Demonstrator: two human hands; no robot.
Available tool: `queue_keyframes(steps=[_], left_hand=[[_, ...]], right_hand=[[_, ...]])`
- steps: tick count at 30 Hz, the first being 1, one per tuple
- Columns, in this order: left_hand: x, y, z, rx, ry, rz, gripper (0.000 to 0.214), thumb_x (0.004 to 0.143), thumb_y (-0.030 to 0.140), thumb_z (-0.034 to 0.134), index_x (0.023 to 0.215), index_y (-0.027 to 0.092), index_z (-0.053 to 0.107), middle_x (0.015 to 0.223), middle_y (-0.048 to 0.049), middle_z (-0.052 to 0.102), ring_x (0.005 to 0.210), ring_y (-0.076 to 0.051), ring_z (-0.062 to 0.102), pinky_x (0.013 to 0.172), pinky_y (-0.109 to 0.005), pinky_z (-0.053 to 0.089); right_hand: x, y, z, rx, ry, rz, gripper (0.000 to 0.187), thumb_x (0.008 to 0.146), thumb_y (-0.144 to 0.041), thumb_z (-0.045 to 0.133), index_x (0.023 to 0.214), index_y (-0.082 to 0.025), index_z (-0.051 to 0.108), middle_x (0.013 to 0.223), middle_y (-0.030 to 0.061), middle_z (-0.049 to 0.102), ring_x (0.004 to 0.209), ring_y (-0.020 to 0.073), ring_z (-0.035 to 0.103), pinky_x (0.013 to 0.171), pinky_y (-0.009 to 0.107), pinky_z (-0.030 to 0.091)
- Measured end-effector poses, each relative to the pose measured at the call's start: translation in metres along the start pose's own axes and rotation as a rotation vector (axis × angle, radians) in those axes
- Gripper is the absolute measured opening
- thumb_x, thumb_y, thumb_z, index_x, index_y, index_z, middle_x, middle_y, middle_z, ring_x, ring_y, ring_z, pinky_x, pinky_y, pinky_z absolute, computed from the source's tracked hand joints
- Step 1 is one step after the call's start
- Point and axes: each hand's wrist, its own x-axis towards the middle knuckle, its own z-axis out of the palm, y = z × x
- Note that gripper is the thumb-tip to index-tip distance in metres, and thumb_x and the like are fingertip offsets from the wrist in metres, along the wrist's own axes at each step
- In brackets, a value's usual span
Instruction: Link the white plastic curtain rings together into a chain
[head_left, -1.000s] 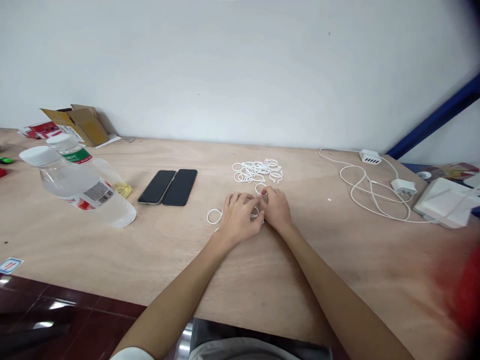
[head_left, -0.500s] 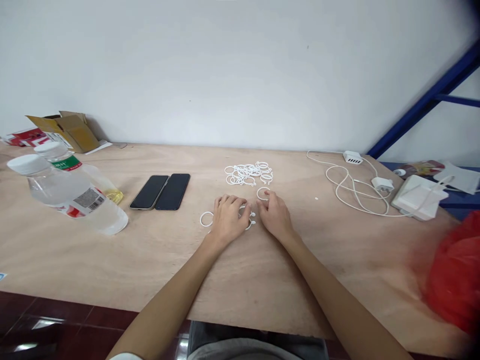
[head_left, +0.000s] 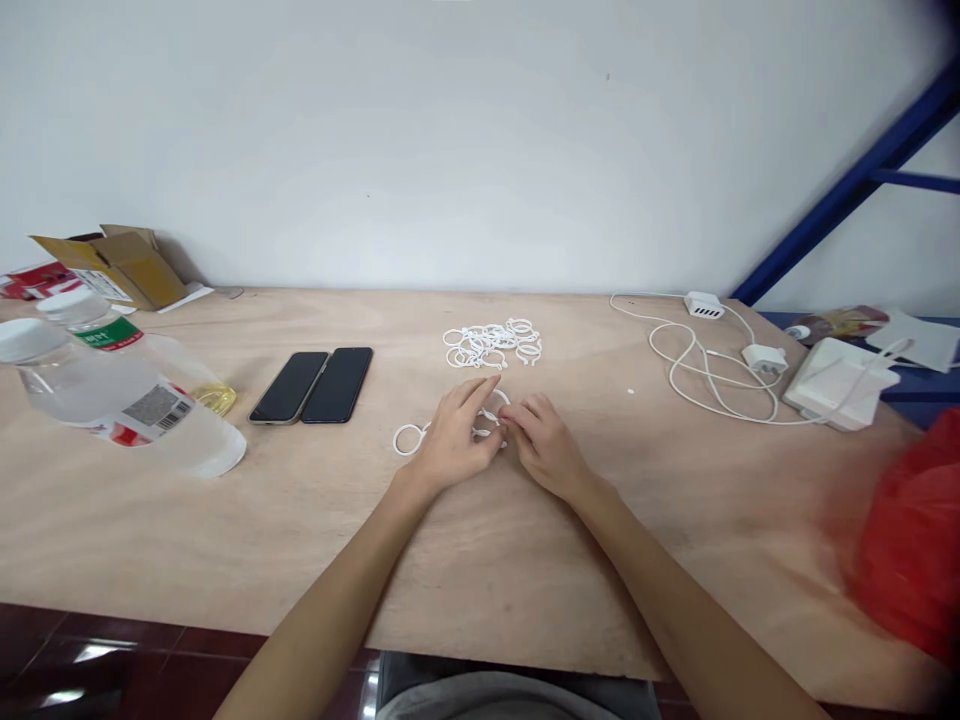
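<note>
My right hand (head_left: 551, 440) pinches a white plastic ring (head_left: 496, 397) near its small tabbed ends, just above the table. Beside it, my left hand (head_left: 459, 435) rests with its index finger stretched out and its thumb apart, touching the rings under it. Between the two hands lie more white rings, partly covered by my left fingers; whether they are linked I cannot tell. One round white ring (head_left: 408, 440) shows to the left of my left hand. A loose pile of several similar white rings (head_left: 491, 343) lies farther back.
Two dark phones (head_left: 337, 385) lie side by side at left, near clear plastic bottles (head_left: 142, 405) and a cardboard box (head_left: 127, 268). White cables (head_left: 697, 350) and a white charger (head_left: 840, 382) are at right. A red plastic bag (head_left: 915, 550) stands at the right edge.
My right hand has brought its ring left and nearer, up against the rings by my left hand. My left index finger has lifted and straightened. The view has shifted slightly.
</note>
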Motion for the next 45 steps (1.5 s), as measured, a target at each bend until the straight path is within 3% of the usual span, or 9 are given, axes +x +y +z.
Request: queue_keyframes(steps=[5, 9, 13, 16, 20, 24, 36, 40, 45], left_hand=[[0.002, -0.006, -0.002, -0.181, 0.071, -0.092, 0.045, 0.072, 0.019, 0.065, 0.117, 0.019, 0.062, 0.118, -0.0085, 0.063, 0.103, -0.021, 0.061, 0.094, -0.037, 0.050], [0.004, -0.012, 0.002, -0.256, 0.117, -0.162, 0.050, 0.068, 0.020, 0.071, 0.117, 0.020, 0.061, 0.114, -0.0078, 0.063, 0.093, -0.018, 0.063, 0.086, -0.034, 0.052], [0.005, -0.013, 0.007, -0.336, 0.207, -0.200, 0.050, 0.067, 0.021, 0.073, 0.116, 0.019, 0.061, 0.109, -0.0072, 0.063, 0.092, -0.018, 0.061, 0.088, -0.034, 0.051], [0.004, -0.009, 0.010, -0.430, 0.236, -0.226, 0.051, 0.067, 0.024, 0.074, 0.116, 0.018, 0.060, 0.108, -0.0077, 0.063, 0.094, -0.018, 0.061, 0.088, -0.034, 0.050], [0.002, -0.004, 0.011, -0.419, 0.175, -0.229, 0.055, 0.068, 0.026, 0.074, 0.120, 0.020, 0.059, 0.112, -0.0087, 0.062, 0.097, -0.020, 0.060, 0.088, -0.035, 0.050], [0.002, 0.003, 0.007, -0.371, 0.069, -0.217, 0.038, 0.072, 0.029, 0.071, 0.109, 0.019, 0.067, 0.105, -0.0085, 0.063, 0.094, -0.020, 0.059, 0.085, -0.034, 0.049], [0.007, 0.014, 0.001, -0.763, -0.168, -0.460, 0.036, 0.071, 0.038, 0.071, 0.097, 0.013, 0.068, 0.081, -0.0051, 0.067, 0.072, -0.016, 0.061, 0.067, -0.028, 0.048], [0.006, 0.010, -0.001, -0.468, -0.086, -0.360, 0.034, 0.071, 0.028, 0.068, 0.104, 0.018, 0.068, 0.094, -0.0055, 0.065, 0.086, -0.019, 0.060, 0.077, -0.031, 0.049], [0.000, 0.006, -0.002, 0.079, -0.091, -0.173, 0.040, 0.071, 0.020, 0.064, 0.111, 0.025, 0.066, 0.114, -0.0067, 0.057, 0.110, -0.025, 0.052, 0.098, -0.043, 0.040]], right_hand=[[0.002, -0.004, -0.007, -0.027, -0.002, -0.005, 0.025, 0.093, -0.023, 0.041, 0.096, -0.023, 0.066, 0.081, 0.0052, 0.047, 0.082, 0.0205, 0.046, 0.075, 0.035, 0.043], [0.002, -0.002, -0.006, 0.048, 0.020, 0.032, 0.023, 0.092, -0.024, 0.045, 0.096, -0.025, 0.068, 0.084, 0.0051, 0.046, 0.083, 0.0198, 0.046, 0.077, 0.035, 0.043], [0.006, 0.001, 0.001, 0.388, 0.234, 0.316, 0.028, 0.086, -0.034, 0.055, 0.111, -0.025, 0.063, 0.093, 0.0048, 0.054, 0.082, 0.0177, 0.051, 0.073, 0.032, 0.044], [0.010, -0.002, 0.004, 0.747, 0.242, 0.529, 0.032, 0.081, -0.042, 0.061, 0.108, -0.025, 0.066, 0.091, 0.0025, 0.062, 0.076, 0.0156, 0.053, 0.068, 0.030, 0.043], [0.014, -0.009, 0.004, 1.041, 0.235, 0.622, 0.025, 0.073, -0.043, 0.069, 0.087, -0.023, 0.073, 0.078, 0.0006, 0.064, 0.068, 0.0133, 0.050, 0.065, 0.029, 0.040], [0.014, -0.011, 0.003, 1.184, 0.252, 0.662, 0.024, 0.065, -0.042, 0.076, 0.077, -0.021, 0.074, 0.071, 0.0007, 0.064, 0.067, 0.0135, 0.051, 0.067, 0.030, 0.041], [0.013, -0.007, 0.011, 0.938, 0.302, 0.610, 0.030, 0.072, -0.042, 0.068, 0.057, -0.017, 0.058, 0.055, -0.0042, 0.050, 0.055, 0.0092, 0.043, 0.055, 0.024, 0.035], [0.014, 0.000, 0.009, 0.846, 0.262, 0.612, 0.029, 0.076, -0.045, 0.063, 0.068, -0.017, 0.065, 0.059, -0.0019, 0.056, 0.058, 0.0115, 0.050, 0.059, 0.025, 0.040], [0.025, 0.025, 0.011, 0.312, 0.279, 0.575, 0.030, 0.083, -0.037, 0.051, 0.090, -0.016, 0.071, 0.083, 0.0058, 0.070, 0.076, 0.0181, 0.062, 0.073, 0.029, 0.047]])
